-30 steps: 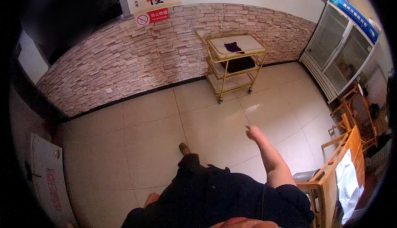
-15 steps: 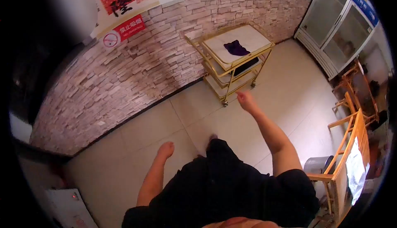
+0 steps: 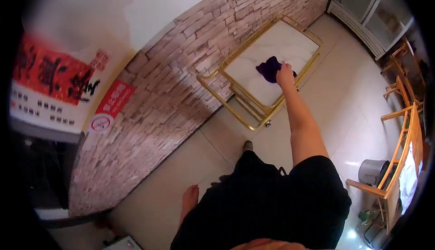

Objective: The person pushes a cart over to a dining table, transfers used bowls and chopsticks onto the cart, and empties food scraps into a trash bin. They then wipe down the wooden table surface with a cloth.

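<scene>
A dark purple cloth point(image 3: 269, 70) lies crumpled on the white marble-look top of a gold-framed cart point(image 3: 260, 46). My right hand point(image 3: 285, 74) reaches out over the near side of the top, its fingers closed on the right part of the cloth. The palm hides some of the fabric. Low beside my body hangs my left hand point(image 3: 190, 195), above the tiled floor, with its fingers curled in and nothing seen in them.
A stone-pattern wall point(image 3: 181, 69) runs behind the cart. At the far right stands a glass-door fridge point(image 3: 362, 5). Wooden chairs point(image 3: 401, 155) line the right side, near a grey metal pot point(image 3: 372, 172). A white box point(image 3: 122, 244) is at bottom left.
I have come closer to the cart, and it appears larger. My right hand has moved forward from the air onto the purple cloth. My left hand hangs lower, nearer my body.
</scene>
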A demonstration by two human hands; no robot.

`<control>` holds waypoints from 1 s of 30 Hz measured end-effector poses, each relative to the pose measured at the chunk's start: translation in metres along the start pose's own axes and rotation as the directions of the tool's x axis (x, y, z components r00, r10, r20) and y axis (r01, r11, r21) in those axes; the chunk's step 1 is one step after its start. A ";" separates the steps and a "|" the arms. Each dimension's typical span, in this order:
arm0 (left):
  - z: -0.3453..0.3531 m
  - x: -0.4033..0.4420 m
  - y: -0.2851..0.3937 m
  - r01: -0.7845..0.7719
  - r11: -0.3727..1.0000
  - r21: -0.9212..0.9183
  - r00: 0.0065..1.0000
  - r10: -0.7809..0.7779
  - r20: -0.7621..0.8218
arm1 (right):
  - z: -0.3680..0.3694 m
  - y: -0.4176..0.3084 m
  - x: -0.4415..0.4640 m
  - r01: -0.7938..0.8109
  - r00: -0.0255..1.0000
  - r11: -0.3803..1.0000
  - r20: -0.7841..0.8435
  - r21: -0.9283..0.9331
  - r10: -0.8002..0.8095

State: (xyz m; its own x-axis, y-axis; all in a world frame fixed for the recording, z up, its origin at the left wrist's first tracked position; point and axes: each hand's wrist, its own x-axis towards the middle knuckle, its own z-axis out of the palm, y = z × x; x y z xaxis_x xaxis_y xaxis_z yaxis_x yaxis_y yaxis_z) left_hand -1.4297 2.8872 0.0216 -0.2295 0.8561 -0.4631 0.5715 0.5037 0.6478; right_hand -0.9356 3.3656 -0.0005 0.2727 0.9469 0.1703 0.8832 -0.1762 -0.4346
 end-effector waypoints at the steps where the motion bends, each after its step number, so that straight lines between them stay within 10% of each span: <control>1: -0.004 0.007 -0.003 0.034 0.999 -0.024 0.999 -0.035 -0.042 | 0.011 0.004 0.012 -0.058 0.998 0.998 -0.009 -0.026 0.058; 9: -0.009 0.075 0.073 0.180 0.921 -0.346 0.982 -0.186 0.015 | 0.045 0.009 0.037 -0.299 0.899 0.929 0.263 -0.220 0.352; 17: -0.056 0.213 0.212 -0.329 0.886 -0.326 0.917 0.382 0.112 | -0.062 -0.056 0.027 -0.139 0.990 0.770 0.073 0.623 0.120; 25: -0.074 0.256 0.401 -0.759 0.368 -0.537 0.432 0.902 0.008 | -0.235 -0.250 -0.101 -0.086 0.957 0.382 0.183 0.920 -0.223; 30: -0.076 0.271 0.378 -0.492 0.632 -0.599 0.074 0.716 0.695 | -0.201 -0.287 -0.175 -0.290 0.933 0.171 0.317 0.942 -0.168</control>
State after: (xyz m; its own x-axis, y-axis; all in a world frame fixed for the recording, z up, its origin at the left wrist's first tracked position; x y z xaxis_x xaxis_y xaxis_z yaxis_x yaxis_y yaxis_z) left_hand -1.3355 3.3185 0.1872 0.9393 0.3431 0.0093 0.0025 -0.0339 0.9994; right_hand -1.1603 3.1965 0.2724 -0.0153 0.9987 -0.0488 -0.2876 -0.0511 -0.9564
